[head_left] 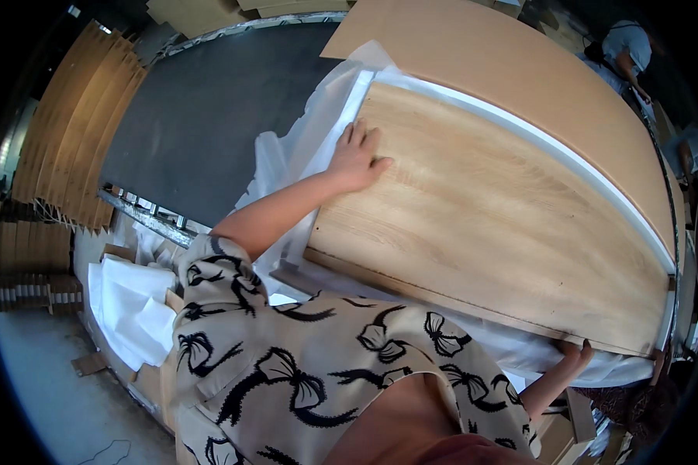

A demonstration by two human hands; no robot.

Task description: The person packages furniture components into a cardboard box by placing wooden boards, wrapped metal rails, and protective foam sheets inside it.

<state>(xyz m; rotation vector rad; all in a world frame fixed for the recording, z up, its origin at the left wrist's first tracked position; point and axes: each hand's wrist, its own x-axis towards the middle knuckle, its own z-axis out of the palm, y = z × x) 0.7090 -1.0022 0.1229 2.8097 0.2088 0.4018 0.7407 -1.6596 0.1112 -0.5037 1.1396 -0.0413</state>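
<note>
A large light wood-grain panel (481, 209) lies before me in an open cardboard carton (473, 54), with white foam strips (520, 120) along its far and left edges. My left hand (357, 160) rests on the panel's left end, fingers spread, their tips at the foam beside it. At the near edge, towards the right end, my right hand (572, 360) has its fingers curled against the panel's rim; part of that hand is hidden. Thin translucent wrapping (287, 159) bunches at the left end and runs along the near side.
Left of the carton is a dark conveyor belt (217, 116) with a metal side rail (151, 217). Flat cardboard stacks (77, 124) stand farther left. White sheeting (132, 310) lies below the rail. Other people (628, 50) are at the far right.
</note>
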